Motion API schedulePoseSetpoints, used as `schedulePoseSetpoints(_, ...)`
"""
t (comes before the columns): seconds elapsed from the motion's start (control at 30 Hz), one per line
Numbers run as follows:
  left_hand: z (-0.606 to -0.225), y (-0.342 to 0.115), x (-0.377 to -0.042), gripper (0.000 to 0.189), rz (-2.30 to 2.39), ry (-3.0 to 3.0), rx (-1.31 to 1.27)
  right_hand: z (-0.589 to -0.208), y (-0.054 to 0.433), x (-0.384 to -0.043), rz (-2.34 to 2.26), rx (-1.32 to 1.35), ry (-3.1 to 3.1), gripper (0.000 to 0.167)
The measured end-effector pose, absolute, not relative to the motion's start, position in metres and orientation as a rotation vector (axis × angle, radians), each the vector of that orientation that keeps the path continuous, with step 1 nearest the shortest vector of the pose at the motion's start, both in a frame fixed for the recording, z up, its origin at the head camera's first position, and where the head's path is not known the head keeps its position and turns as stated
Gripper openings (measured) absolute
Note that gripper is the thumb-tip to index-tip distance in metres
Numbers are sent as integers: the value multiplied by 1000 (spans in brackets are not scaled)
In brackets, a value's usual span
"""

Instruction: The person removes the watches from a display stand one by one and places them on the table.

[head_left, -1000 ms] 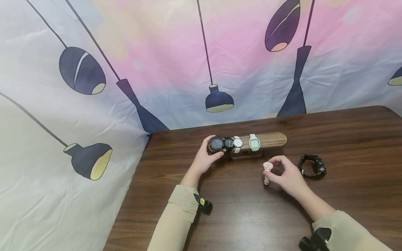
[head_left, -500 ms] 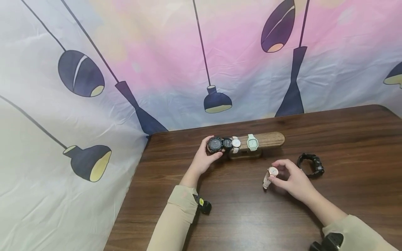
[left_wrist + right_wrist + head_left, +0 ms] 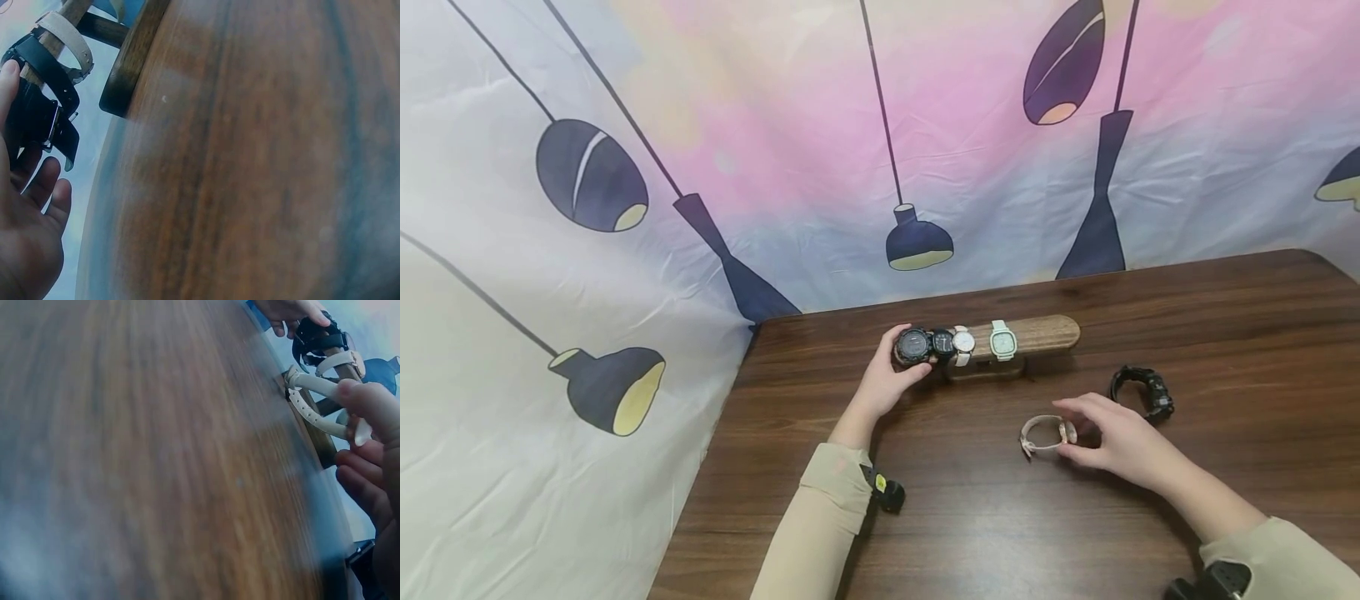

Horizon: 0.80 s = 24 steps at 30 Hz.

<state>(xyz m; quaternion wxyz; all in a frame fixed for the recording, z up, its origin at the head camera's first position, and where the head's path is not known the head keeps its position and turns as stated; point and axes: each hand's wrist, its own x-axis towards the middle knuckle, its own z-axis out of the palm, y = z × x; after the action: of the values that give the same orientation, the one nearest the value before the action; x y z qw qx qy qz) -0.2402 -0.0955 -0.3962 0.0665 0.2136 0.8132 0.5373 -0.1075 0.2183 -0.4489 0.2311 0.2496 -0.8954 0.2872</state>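
Observation:
My left hand grips the large black wristwatch at the left end of a wooden watch stand, thumb in front and fingers behind. Beside it on the bar sit a smaller black watch, a white-strapped watch and a mint-green square watch. In front of the stand, my right hand pinches a pale-strapped wristwatch by its case between thumb and fingers. Its strap forms a loop pointing left. In the right wrist view, holes show along the pale strap.
Another black watch lies on its side on the brown wooden table, just beyond my right hand. Behind the table's back edge hangs a pastel cloth printed with dark lamps.
My right hand has moved right and toward me with the pale-strapped watch, turning it so the strap loop faces up to view. The left hand keeps its grip on the black watch.

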Motion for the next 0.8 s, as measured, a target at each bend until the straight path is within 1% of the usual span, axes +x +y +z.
schedulePoseSetpoints(0.17,-397,-96,-241,72,1625,2430,644,-450,222,-109,671,765,-2485,55)
schedulePoseSetpoints(0.33,-396,-96,-240,72,1630,2435,653,-443,224,-112,456,836,-2487,57)
schedulePoseSetpoints(0.43,-396,-97,-240,72,1623,2440,650,-439,226,-115,403,845,-2494,56)
schedulePoseSetpoints(0.7,-396,-96,-239,71,1628,2431,650,-427,228,-115,631,743,-2785,45)
schedulePoseSetpoints(0.8,-396,-96,-239,72,1635,2430,652,-424,229,-117,636,729,-2820,40)
